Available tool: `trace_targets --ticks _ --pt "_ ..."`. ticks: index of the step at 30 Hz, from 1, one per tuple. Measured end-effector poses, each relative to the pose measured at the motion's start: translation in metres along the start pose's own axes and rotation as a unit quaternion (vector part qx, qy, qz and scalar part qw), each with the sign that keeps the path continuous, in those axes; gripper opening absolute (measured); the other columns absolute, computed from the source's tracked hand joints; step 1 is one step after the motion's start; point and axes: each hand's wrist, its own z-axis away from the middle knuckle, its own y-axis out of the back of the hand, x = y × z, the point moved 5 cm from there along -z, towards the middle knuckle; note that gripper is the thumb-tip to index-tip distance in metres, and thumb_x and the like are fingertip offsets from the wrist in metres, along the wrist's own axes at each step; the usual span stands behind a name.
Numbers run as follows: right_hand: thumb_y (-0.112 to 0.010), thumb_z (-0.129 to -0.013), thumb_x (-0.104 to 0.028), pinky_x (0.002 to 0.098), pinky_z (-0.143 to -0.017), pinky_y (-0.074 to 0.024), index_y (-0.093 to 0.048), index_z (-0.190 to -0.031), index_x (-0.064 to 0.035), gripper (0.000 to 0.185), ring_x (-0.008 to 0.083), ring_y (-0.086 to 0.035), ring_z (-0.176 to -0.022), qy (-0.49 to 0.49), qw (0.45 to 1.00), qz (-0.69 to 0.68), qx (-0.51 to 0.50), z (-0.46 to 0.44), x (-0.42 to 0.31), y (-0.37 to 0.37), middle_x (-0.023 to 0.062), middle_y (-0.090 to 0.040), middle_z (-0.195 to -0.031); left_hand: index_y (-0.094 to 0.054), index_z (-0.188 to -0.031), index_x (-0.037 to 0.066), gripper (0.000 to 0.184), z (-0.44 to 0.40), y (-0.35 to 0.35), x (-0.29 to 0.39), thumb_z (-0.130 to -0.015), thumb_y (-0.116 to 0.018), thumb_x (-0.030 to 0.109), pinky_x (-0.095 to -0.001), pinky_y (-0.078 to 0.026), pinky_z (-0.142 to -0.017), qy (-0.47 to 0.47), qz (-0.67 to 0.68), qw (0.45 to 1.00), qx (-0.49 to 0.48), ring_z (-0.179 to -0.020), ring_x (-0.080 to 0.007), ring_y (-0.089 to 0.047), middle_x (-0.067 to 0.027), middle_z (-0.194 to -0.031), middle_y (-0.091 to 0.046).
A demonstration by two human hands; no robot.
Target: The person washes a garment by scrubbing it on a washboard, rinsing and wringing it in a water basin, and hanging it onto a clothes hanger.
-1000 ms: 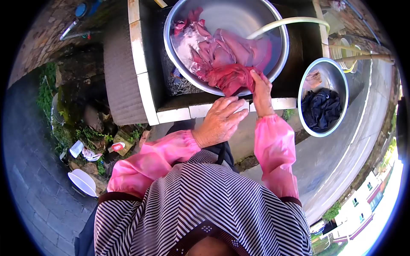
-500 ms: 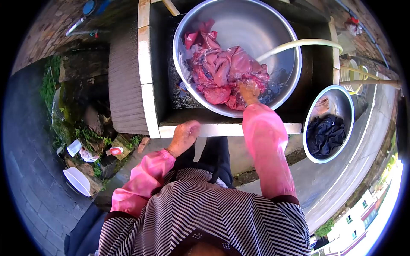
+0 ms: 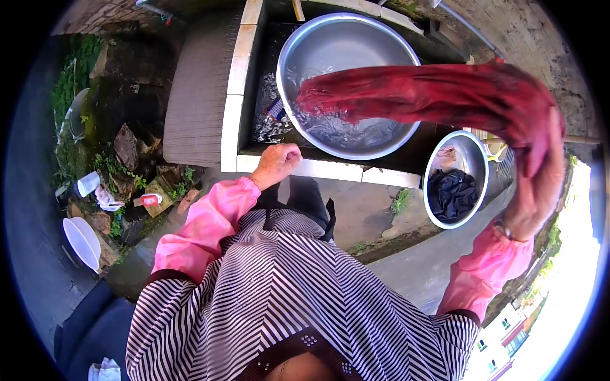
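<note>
Outdoor paved yard, tiled trough (image 3: pixel 327 170) across the upper middle; ribbed slab (image 3: pixel 200 95) to its left, rocks (image 3: pixel 129 149) and plants (image 3: pixel 76 82) beyond; a white cup (image 3: pixel 88 184) and a white bowl (image 3: pixel 81 244) among them. Large metal basin (image 3: pixel 343 44), set in the trough, with stirred water (image 3: pixel 375 133); red cloth (image 3: pixel 457 95), wet and dark in its folds, one end at the water, the length crossing above the basin's right side to the right hand (image 3: pixel 540 190); that hand clamped on the cloth, raised well out to the side. Left hand (image 3: pixel 276 164), fingers curled together, nothing seen in them, beside the trough's near edge. Smaller metal basin (image 3: pixel 475 166), right of the trough, below the stretched cloth; dark cloth (image 3: pixel 452 193) inside.

Risks, as judged: a soaked, heavy length held by one hand could slip from the fingers and drop on the paving or into the smaller basin; a hard swing could throw water over the edge, or drag the cloth along the rim and tip the larger basin.

Obscured: right fingertips, partly behind folds and blurred by motion; left palm, turned from view; striped item (image 3: pixel 276 109) beside the larger basin, too small to name; pale item in the smaller basin, unclear.
</note>
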Motion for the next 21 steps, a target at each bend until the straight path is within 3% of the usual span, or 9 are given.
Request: trace_targets --ticks 1,3,4,7,11,17,21 --pt "-0.059 -0.093 -0.007 0.034 -0.102 -0.0479 -0.044 -0.136 0.0033 0.046 0.0274 -0.058 -0.116 0.019 1.0 0.007 -0.021 -0.006 -0.025 -0.009 0.0165 -0.057 -0.129 -0.065 -0.08 0.005 0.014 0.0 0.001 0.002 -0.081 -0.066 0.019 -0.0384 -0.05 -0.063 0.014 -0.014 1.0 -0.022 -0.07 -0.0289 -0.066 -0.0123 -0.072 -0.066" --pt "-0.058 -0.094 -0.01 0.0376 -0.099 -0.0518 -0.049 -0.128 0.0018 0.038 0.0277 -0.062 -0.111 0.064 0.994 0.067 -0.051 -0.021 -0.068 -0.048 0.0154 -0.06 -0.125 -0.065 -0.084 0.003 0.01 0.003 0.0 0.003 -0.083 -0.067 0.013 -0.0322 -0.05 -0.058 -0.042 -0.034 0.999 0.003 -0.06 -0.0194 -0.063 -0.0094 -0.067 -0.062" --pt "-0.058 -0.094 -0.013 0.0394 -0.097 -0.055 -0.054 -0.122 0.0008 0.032 0.0269 -0.066 -0.106 0.089 0.987 0.12 -0.061 -0.031 -0.084 -0.08 0.0144 -0.063 -0.12 -0.064 -0.084 0.004 0.01 0.003 -0.001 0.005 -0.082 -0.067 0.014 -0.0332 -0.05 -0.059 -0.055 -0.04 0.998 0.005 -0.062 -0.021 -0.064 -0.0098 -0.068 -0.063" --pt "-0.058 -0.093 -0.011 0.0372 -0.09 -0.0601 -0.061 -0.111 -0.0003 0.021 0.0226 -0.07 -0.094 0.129 0.985 0.087 -0.077 -0.042 -0.123 -0.135 0.0125 -0.068 -0.111 -0.064 -0.083 0.005 0.011 0.007 -0.007 0.011 -0.082 -0.066 0.015 -0.0361 -0.051 -0.062 -0.085 -0.066 0.994 0.003 -0.067 -0.0254 -0.066 -0.0107 -0.071 -0.065" --pt "-0.057 -0.093 -0.007 0.0394 -0.095 -0.0566 -0.057 -0.116 0.0032 0.025 0.0265 -0.066 -0.102 0.15 0.985 0.001 -0.086 -0.054 -0.146 -0.143 0.0175 -0.063 -0.116 -0.063 -0.082 0.005 0.011 0.007 -0.015 0.017 -0.082 -0.065 0.016 -0.04 -0.052 -0.065 -0.106 -0.093 0.99 -0.02 -0.071 -0.0293 -0.067 -0.0119 -0.074 -0.066" --pt "-0.054 -0.094 -0.001 0.0428 -0.101 -0.0513 -0.052 -0.123 0.0086 0.031 0.0322 -0.059 -0.113 0.101 0.979 -0.16 -0.074 -0.082 -0.11 -0.068 0.0251 -0.056 -0.124 -0.063 -0.081 0.005 0.013 0.006 -0.021 0.015 -0.082 -0.065 0.018 -0.0424 -0.05 -0.065 -0.096 -0.125 0.987 -0.043 -0.072 -0.0311 -0.066 -0.013 -0.074 -0.066" --pt "-0.053 -0.094 0.003 0.0451 -0.106 -0.0477 -0.048 -0.128 0.0122 0.036 0.0361 -0.055 -0.12 0.045 0.964 -0.262 0.011 -0.081 0.013 -0.006 0.0301 -0.052 -0.129 -0.063 -0.081 0.005 0.013 0.007 -0.022 0.007 -0.082 -0.066 0.018 -0.0422 -0.051 -0.064 -0.098 -0.142 0.984 -0.037 -0.071 -0.0317 -0.066 -0.0131 -0.074 -0.066"
